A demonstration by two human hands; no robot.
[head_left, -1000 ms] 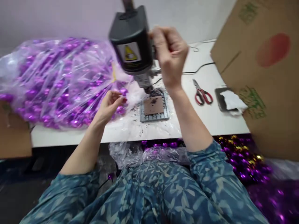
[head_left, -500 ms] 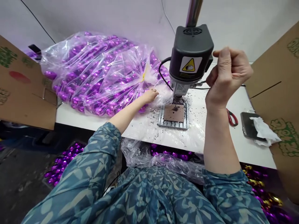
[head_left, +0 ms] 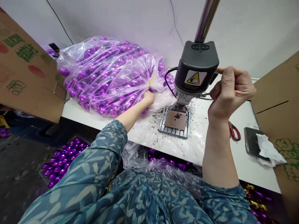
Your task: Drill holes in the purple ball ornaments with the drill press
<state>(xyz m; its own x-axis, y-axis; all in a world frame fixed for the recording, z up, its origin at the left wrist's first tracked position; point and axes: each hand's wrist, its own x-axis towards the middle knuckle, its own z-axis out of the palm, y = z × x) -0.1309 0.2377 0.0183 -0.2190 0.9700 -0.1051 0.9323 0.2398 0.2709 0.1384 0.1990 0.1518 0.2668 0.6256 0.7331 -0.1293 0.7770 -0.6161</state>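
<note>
My right hand point(head_left: 231, 90) is closed in a fist on the lever point(head_left: 205, 94) at the side of a black bench drill press point(head_left: 197, 62). Below the drill's chuck, a brown square board point(head_left: 175, 120) lies on a slotted metal base plate point(head_left: 161, 127), with dark shavings scattered over it. My left hand point(head_left: 149, 97) is curled against the lower side of a large clear plastic bag point(head_left: 105, 77) of shiny purple balls, just under its yellow tie point(head_left: 151, 79). Its fingertips are hidden, and what they hold cannot be made out.
Red-handled scissors point(head_left: 234, 131) and a black phone point(head_left: 253, 144) with crumpled white tissue point(head_left: 268, 149) lie at the right of the white table point(head_left: 149, 140). Cardboard boxes point(head_left: 32, 71) stand at both sides. Purple balls point(head_left: 63, 158) fill a tray below left.
My left hand has drawn back slightly to the left, and its fingers have curled in against the bag. My right hand stays on the lever. The view has shifted a little.
</note>
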